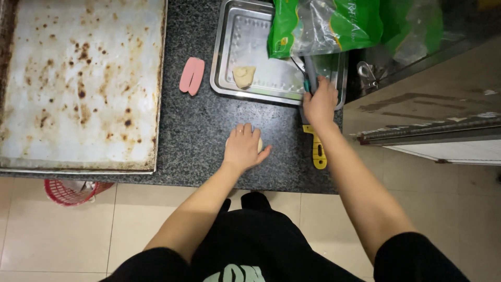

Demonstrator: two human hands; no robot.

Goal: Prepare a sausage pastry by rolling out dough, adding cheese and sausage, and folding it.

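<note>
My left hand [242,146] lies flat on a pale ball of dough [259,144] on the dark speckled counter [198,136], covering most of it. My right hand [319,102] is closed around a dark, teal-handled tool [309,70] at the right rim of a steel tray [229,52]. A second lump of dough [243,76] sits in that tray. The tool's working end is hidden under a green plastic bag [334,23].
A large stained baking sheet [81,83] fills the left of the counter. A pink clip-like object [192,75] lies beside the tray. A yellow-handled scraper [317,149] lies near the counter's front edge. A red basket [68,191] stands on the tiled floor below.
</note>
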